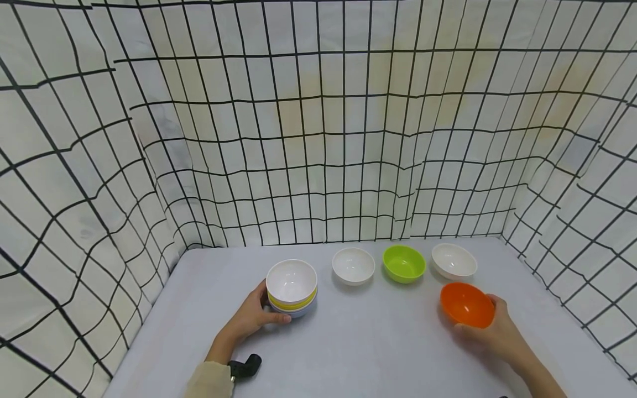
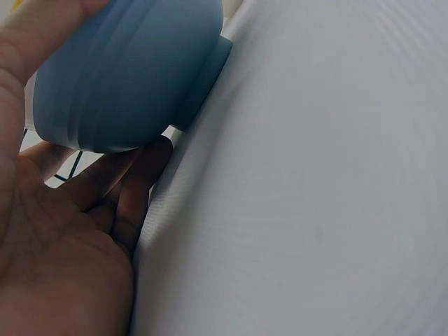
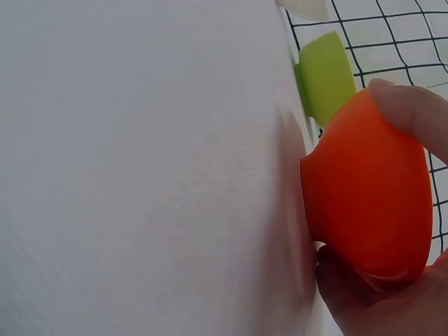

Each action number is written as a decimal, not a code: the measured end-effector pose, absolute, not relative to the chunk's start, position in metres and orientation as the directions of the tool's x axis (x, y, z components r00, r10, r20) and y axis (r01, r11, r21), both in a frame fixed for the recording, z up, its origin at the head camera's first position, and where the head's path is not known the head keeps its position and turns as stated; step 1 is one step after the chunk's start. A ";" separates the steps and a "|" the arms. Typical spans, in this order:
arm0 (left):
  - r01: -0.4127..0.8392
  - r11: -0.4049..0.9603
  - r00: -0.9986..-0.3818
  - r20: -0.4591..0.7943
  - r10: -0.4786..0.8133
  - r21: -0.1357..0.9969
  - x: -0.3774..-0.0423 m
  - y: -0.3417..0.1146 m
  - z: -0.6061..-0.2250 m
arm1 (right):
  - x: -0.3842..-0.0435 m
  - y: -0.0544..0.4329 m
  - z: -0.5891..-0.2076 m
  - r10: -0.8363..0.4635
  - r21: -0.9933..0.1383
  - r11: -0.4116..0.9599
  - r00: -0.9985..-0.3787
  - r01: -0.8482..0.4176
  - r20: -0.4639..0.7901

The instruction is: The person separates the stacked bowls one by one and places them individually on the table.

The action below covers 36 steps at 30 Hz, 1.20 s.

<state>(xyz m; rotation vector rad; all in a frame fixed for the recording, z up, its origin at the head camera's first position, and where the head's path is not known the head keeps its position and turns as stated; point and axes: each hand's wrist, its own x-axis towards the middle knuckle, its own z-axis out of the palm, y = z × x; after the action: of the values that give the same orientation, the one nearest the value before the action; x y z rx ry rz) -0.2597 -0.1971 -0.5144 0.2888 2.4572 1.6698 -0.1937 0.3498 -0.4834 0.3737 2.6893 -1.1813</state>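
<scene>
At centre left, my left hand (image 1: 252, 316) holds a stack of bowls by its side, thumb in front and fingers behind. A white bowl (image 1: 291, 281) tops the stack, a yellow bowl (image 1: 293, 305) shows under it, and a light blue bowl (image 2: 133, 70) is lowest, its foot close to the tabletop in the left wrist view. On the right, my right hand (image 1: 496, 334) grips an orange bowl (image 1: 466, 305), thumb and fingers on opposite sides. That bowl leans toward the left in the head view; in the right wrist view its foot lies close over the table.
Behind the hands stand a white bowl (image 1: 353, 266), a green bowl (image 1: 404, 264) and another white bowl (image 1: 454, 261) in a row. The white tabletop (image 1: 378, 348) ends at white walls with a black grid (image 1: 343, 149) on three sides.
</scene>
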 end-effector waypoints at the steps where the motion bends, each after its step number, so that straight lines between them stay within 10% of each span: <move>1: 0.074 0.360 -0.968 -0.019 0.248 0.930 -0.260 -0.197 -0.514 | -0.195 0.351 -0.484 0.158 -0.694 0.655 -0.952 0.299 -0.261; 36: 0.081 0.366 -0.969 -0.013 0.247 0.927 -0.260 -0.199 -0.517 | -0.209 0.374 -0.483 0.164 -0.710 0.623 -0.942 0.328 -0.292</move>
<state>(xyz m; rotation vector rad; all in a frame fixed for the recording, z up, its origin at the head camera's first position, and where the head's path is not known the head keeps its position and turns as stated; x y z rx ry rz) -0.2598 -0.1988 -0.5175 0.2990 2.4698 1.6619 -0.2091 0.3739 -0.4831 0.4065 2.6469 -1.2184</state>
